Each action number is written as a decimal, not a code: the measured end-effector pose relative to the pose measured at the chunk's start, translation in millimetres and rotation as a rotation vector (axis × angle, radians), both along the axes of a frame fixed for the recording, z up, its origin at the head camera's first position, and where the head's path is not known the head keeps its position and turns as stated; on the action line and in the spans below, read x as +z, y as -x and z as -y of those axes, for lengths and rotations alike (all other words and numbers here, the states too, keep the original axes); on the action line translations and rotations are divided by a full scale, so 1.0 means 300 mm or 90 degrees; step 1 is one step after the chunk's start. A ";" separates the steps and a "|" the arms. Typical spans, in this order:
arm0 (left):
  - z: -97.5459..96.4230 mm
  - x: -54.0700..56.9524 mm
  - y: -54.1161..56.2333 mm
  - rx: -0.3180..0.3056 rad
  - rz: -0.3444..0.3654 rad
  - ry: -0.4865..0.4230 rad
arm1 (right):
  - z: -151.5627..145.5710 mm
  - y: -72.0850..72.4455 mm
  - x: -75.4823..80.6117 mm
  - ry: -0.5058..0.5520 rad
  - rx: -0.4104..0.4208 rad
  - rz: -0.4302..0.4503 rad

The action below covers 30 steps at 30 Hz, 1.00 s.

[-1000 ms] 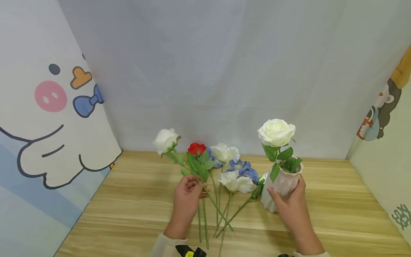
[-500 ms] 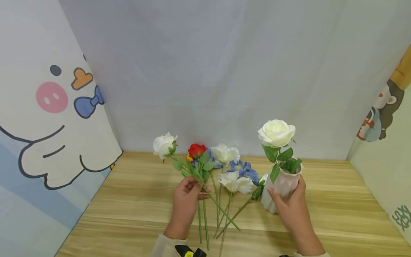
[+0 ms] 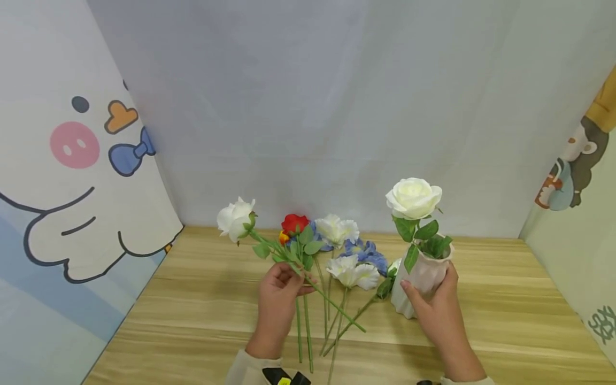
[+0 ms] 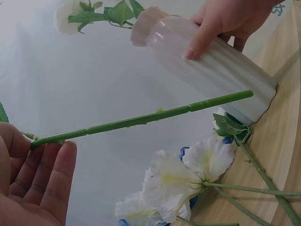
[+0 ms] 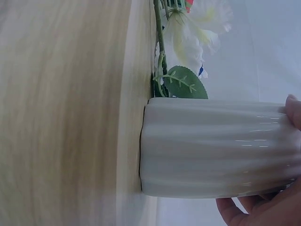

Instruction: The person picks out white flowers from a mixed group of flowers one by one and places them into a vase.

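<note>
The pale vase [image 3: 428,274] holds a white rose [image 3: 414,199].

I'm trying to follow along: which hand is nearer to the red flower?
The left hand: it is just in front of the red flower, holding a white flower by its stem. The right hand is farther off to the right, gripping the vase.

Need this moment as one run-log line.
left hand: pinches white flower by stem | right hand: grips vase | vase: on table, white rose in it | loose flowers: on table
</note>
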<state>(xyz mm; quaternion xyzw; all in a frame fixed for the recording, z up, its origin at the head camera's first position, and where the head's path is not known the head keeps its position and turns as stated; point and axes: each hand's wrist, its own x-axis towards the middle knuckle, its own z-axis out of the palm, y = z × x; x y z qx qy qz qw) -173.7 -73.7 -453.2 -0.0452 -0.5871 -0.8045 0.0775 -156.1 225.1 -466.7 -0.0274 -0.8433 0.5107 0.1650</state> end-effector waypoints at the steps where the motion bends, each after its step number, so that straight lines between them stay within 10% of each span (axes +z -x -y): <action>1: -0.004 0.003 -0.003 -0.001 -0.001 0.005 | 0.000 0.000 0.000 -0.001 0.000 -0.001; 30: -0.100 0.090 -0.028 0.002 -0.210 -0.035 | 0.004 -0.002 0.004 0.005 0.000 0.000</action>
